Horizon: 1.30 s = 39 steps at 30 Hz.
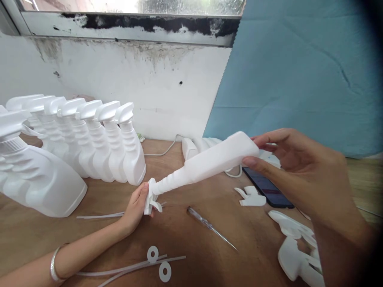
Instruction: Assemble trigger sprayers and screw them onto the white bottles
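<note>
A white spray bottle [215, 161] is held tilted above the table, its base up at the right and its neck down at the left. My right hand [302, 167] pinches the bottle's base between thumb and fingers. At the neck end, my left hand [138, 205] grips a white trigger sprayer head [152, 197]; its lever points toward the right. Head and neck meet, but how firmly they are joined I cannot tell. Below the bottle lies a clear-handled screwdriver [206, 223]. Thin white tubes [119, 271] and two white ring washers [153, 254] rest near the front edge.
Rows of white spray bottles with heads [101, 143] stand at the left. Loose sprayer heads [295, 255] lie at the right, beside a dark phone [269, 187]. More white bottles [191, 147] lie by the wall near a cable [163, 153]. A blue cloth [293, 79] hangs behind.
</note>
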Motion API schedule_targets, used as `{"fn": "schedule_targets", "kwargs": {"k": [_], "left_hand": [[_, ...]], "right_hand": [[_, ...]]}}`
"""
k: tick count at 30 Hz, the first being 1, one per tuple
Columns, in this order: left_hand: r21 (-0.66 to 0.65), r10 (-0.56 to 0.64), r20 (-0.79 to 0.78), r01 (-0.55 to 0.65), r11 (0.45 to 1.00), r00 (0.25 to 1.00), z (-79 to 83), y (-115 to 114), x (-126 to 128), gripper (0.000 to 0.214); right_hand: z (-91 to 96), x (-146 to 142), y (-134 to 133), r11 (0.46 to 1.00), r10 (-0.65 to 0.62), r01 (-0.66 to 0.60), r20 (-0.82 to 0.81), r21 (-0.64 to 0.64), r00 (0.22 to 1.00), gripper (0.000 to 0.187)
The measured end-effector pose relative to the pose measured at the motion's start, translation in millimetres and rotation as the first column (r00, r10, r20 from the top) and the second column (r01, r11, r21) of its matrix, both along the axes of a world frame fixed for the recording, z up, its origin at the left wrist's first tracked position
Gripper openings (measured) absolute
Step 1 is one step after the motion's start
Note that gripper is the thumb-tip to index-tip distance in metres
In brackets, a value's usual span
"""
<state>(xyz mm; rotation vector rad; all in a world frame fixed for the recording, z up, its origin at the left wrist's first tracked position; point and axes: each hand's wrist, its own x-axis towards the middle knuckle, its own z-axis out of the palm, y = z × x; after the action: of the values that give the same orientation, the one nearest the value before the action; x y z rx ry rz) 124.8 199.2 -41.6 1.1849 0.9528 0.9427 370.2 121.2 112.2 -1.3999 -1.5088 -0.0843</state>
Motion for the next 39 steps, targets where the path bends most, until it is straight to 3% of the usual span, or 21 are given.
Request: {"fn": "schedule_targets", "kwargs": {"k": [4,9,14,21,25,31,39], "left_hand": [[0.005,0.002,0.003,-0.002,1.000,1.000,-1.9,0,0,0.043],[-0.009,0.010,0.006,-0.010,1.000,1.000,-1.5,0,0,0.044],[-0.008,0.017,0.017,-0.017,1.000,1.000,-3.6,0,0,0.043],[-0.008,0.034,0.021,-0.033,0.999,0.999,-9.9,2,-2,0.040],[-0.014,0.036,0.031,-0.035,0.999,0.999,-10.6,3,-1,0.041],[-0.032,0.078,0.032,-0.077,0.996,0.996,-10.8,3,1,0.043],[-0.041,0.058,0.050,-0.056,0.998,0.997,-10.9,3,0,0.042]], "right_hand": [[1.4,-1,-3,0.981,0.189,-0.192,-0.073,-0.039,0.979,0.020],[3.7,-1,-7,0.947,0.313,-0.313,-0.016,-0.069,0.950,0.038],[1.8,4,-5,0.980,0.167,-0.155,0.092,-0.127,0.982,0.042],[-0.7,3,-4,0.998,0.005,-0.001,0.056,-0.067,0.998,0.036],[3.2,1,-5,0.994,0.108,-0.109,0.112,0.001,0.988,0.031],[7.1,4,-9,0.982,0.190,-0.188,0.208,-0.028,0.960,0.033],[5.8,2,-9,0.990,0.142,-0.140,0.184,-0.027,0.973,0.034]]}}
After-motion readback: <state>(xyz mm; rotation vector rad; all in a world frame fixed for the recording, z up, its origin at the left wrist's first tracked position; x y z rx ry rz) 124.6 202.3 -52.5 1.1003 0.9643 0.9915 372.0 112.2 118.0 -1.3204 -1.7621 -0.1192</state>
